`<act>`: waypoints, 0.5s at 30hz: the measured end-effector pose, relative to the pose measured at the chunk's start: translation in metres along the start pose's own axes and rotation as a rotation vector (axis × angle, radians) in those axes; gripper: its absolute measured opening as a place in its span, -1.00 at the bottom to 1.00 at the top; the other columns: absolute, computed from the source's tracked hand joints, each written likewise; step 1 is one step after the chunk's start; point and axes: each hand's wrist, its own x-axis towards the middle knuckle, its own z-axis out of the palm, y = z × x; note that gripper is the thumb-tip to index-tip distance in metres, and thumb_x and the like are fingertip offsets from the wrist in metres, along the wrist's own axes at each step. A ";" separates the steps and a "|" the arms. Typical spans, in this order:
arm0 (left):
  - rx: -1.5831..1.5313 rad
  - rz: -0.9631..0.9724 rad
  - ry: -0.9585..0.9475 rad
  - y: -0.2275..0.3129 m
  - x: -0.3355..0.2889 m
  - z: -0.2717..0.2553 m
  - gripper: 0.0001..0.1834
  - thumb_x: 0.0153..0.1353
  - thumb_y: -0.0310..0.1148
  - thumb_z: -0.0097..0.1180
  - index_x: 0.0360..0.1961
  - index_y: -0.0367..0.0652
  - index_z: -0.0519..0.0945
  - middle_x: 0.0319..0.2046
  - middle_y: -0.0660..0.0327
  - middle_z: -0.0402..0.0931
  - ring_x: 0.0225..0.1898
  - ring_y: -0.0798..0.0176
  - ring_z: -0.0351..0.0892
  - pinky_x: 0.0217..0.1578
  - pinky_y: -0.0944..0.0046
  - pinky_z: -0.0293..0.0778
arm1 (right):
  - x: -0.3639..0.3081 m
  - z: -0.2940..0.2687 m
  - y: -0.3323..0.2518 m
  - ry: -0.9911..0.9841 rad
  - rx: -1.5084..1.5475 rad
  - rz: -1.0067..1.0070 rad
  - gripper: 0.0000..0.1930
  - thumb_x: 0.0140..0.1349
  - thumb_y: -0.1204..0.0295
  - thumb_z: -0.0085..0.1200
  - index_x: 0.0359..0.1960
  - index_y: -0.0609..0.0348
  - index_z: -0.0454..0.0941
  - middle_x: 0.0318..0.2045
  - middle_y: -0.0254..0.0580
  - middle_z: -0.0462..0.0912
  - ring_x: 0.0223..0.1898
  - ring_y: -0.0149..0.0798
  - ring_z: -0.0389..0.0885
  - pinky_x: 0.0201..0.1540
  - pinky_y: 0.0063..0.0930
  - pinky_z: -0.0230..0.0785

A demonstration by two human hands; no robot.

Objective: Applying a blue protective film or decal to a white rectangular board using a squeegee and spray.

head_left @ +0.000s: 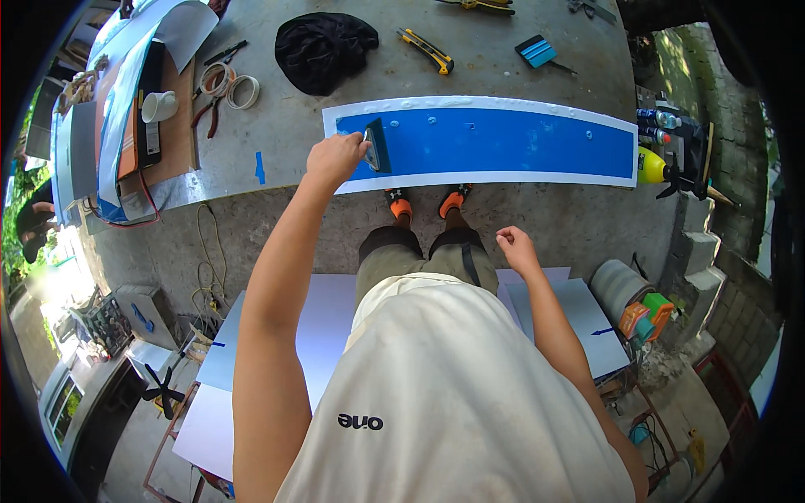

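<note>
My left hand (335, 158) is closed round the handle of a squeegee (380, 146) with a wide dark blade. The blade rests against the left end of a long, slightly curved panel (503, 149), blue with a white border. Several small pale blisters or spots show on the blue face, and bubbles run along the white upper border. The panel lies along the near edge of the table, its lower edge reaching past it. My right hand (516, 248) hangs in the air below the panel, fingers curled in, with nothing visible in them.
On the metal table (251, 117) lie a black cloth (323, 52), a yellow utility knife (426, 50), a blue scraper (541, 53), tape rolls (243, 92) and pliers (206, 115). A white cup (159, 106) stands left. Bottles (658, 126) sit right; pale sheets (570, 314) lie behind me.
</note>
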 end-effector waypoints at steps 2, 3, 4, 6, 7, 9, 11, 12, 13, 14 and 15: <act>-0.016 -0.011 0.001 -0.005 0.003 0.002 -0.59 0.48 0.01 -0.08 -0.10 -0.07 0.65 -0.25 -0.03 0.72 -0.16 -0.19 0.70 -0.14 -0.14 0.58 | 0.001 0.001 -0.003 0.021 0.027 -0.008 -0.78 0.27 0.34 0.21 -0.15 0.21 0.68 -0.35 -0.17 0.74 -0.29 -0.24 0.70 -0.14 -0.33 0.52; -0.044 -0.012 -0.013 -0.008 0.003 0.002 -0.60 0.47 0.00 -0.06 -0.10 -0.07 0.65 -0.25 -0.03 0.72 -0.18 -0.20 0.70 -0.15 -0.14 0.58 | 0.001 0.002 -0.003 0.017 0.018 -0.006 -0.78 0.27 0.34 0.21 -0.15 0.21 0.68 -0.35 -0.17 0.74 -0.29 -0.24 0.70 -0.14 -0.33 0.52; -0.038 -0.006 -0.007 -0.014 0.001 0.002 -0.60 0.47 0.00 -0.06 -0.10 -0.07 0.65 -0.25 -0.03 0.72 -0.18 -0.20 0.70 -0.15 -0.14 0.58 | 0.001 0.002 -0.002 0.020 0.015 0.002 -0.78 0.27 0.34 0.22 -0.16 0.21 0.68 -0.34 -0.16 0.74 -0.28 -0.23 0.70 -0.14 -0.33 0.53; -0.023 -0.060 -0.038 -0.030 -0.007 -0.002 -0.60 0.48 0.00 -0.08 -0.07 -0.06 0.65 -0.24 -0.02 0.72 -0.15 -0.20 0.69 -0.12 -0.13 0.58 | 0.000 0.004 0.000 0.028 0.017 0.012 -0.78 0.27 0.34 0.22 -0.16 0.21 0.68 -0.33 -0.16 0.74 -0.27 -0.23 0.71 -0.13 -0.33 0.53; -0.011 -0.069 -0.049 -0.037 -0.011 -0.004 -0.60 0.48 0.00 -0.08 -0.07 -0.06 0.65 -0.24 -0.02 0.72 -0.15 -0.20 0.69 -0.12 -0.13 0.58 | -0.001 0.005 0.002 0.021 0.022 0.023 -0.78 0.27 0.34 0.22 -0.16 0.21 0.68 -0.33 -0.16 0.74 -0.27 -0.23 0.71 -0.13 -0.32 0.53; -0.011 -0.071 -0.055 -0.050 -0.019 -0.010 -0.62 0.46 -0.02 -0.04 -0.09 -0.05 0.66 -0.25 -0.03 0.72 -0.17 -0.19 0.71 -0.15 -0.15 0.59 | -0.003 0.009 0.005 0.015 0.030 0.034 -0.78 0.26 0.34 0.22 -0.16 0.21 0.68 -0.33 -0.16 0.74 -0.27 -0.23 0.71 -0.13 -0.32 0.53; -0.002 -0.076 -0.048 -0.057 -0.025 -0.015 -0.62 0.47 -0.02 -0.05 -0.08 -0.04 0.67 -0.26 -0.04 0.72 -0.17 -0.19 0.70 -0.14 -0.15 0.58 | -0.004 0.012 0.005 0.012 -0.001 0.068 -0.77 0.27 0.33 0.21 -0.15 0.21 0.68 -0.35 -0.17 0.74 -0.28 -0.23 0.70 -0.14 -0.32 0.53; 0.011 -0.082 -0.052 -0.060 -0.027 -0.017 -0.60 0.48 -0.01 -0.07 -0.08 -0.06 0.66 -0.26 -0.05 0.72 -0.16 -0.20 0.70 -0.14 -0.15 0.58 | -0.004 0.013 0.004 0.005 0.007 0.037 -0.77 0.27 0.33 0.21 -0.15 0.21 0.68 -0.35 -0.17 0.74 -0.28 -0.23 0.70 -0.14 -0.32 0.53; 0.015 -0.084 -0.064 -0.061 -0.027 -0.020 -0.59 0.49 0.00 -0.09 -0.08 -0.07 0.66 -0.25 -0.06 0.71 -0.16 -0.21 0.69 -0.14 -0.15 0.57 | -0.004 0.014 0.002 0.014 0.021 0.028 -0.77 0.27 0.33 0.21 -0.15 0.22 0.68 -0.35 -0.16 0.74 -0.29 -0.23 0.70 -0.14 -0.32 0.53; 0.024 -0.084 -0.054 -0.060 -0.025 -0.022 -0.59 0.49 0.00 -0.09 -0.08 -0.07 0.66 -0.25 -0.06 0.71 -0.16 -0.21 0.69 -0.14 -0.15 0.57 | -0.004 0.015 -0.001 0.019 0.029 0.061 -0.77 0.27 0.33 0.21 -0.15 0.22 0.68 -0.35 -0.16 0.74 -0.29 -0.23 0.70 -0.14 -0.32 0.53; -0.114 -0.113 -0.067 -0.059 -0.022 -0.024 -0.57 0.50 0.00 -0.11 -0.07 -0.09 0.65 -0.24 -0.07 0.71 -0.14 -0.22 0.68 -0.12 -0.15 0.56 | -0.004 0.015 -0.004 0.023 0.035 0.024 -0.77 0.27 0.33 0.21 -0.15 0.22 0.68 -0.35 -0.16 0.74 -0.29 -0.23 0.70 -0.14 -0.32 0.53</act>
